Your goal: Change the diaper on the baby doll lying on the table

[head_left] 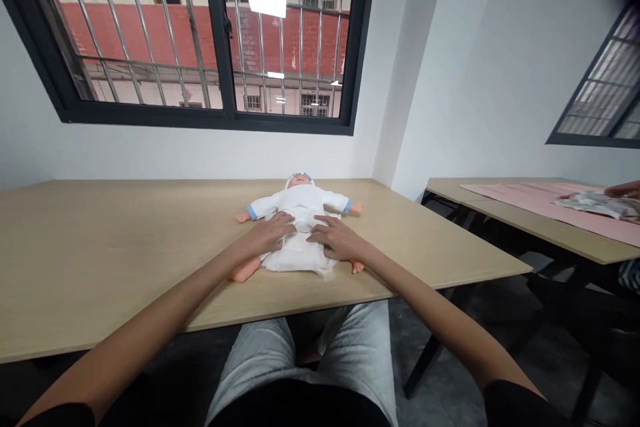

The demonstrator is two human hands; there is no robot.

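A baby doll (300, 199) lies on its back on the table, head toward the window and arms spread. It wears a white top with blue cuffs and a white cap with blue markings. A white diaper (295, 259) lies spread at its hips and between its legs. My left hand (274, 232) rests on the left side of the diaper at the waist, fingers stretched inward. On the other side, my right hand (336, 237) touches the diaper with its fingers spread. The fingertips of both hands point toward each other over the doll's belly. Bare feet show beside both wrists.
The wooden table (125, 247) ends just before my lap. A barred window (225, 121) is set in the wall behind it. To the right, across a gap, a second table bears a pink cloth (530, 197), a patterned cloth (595, 203) and another person's hand (625, 190).
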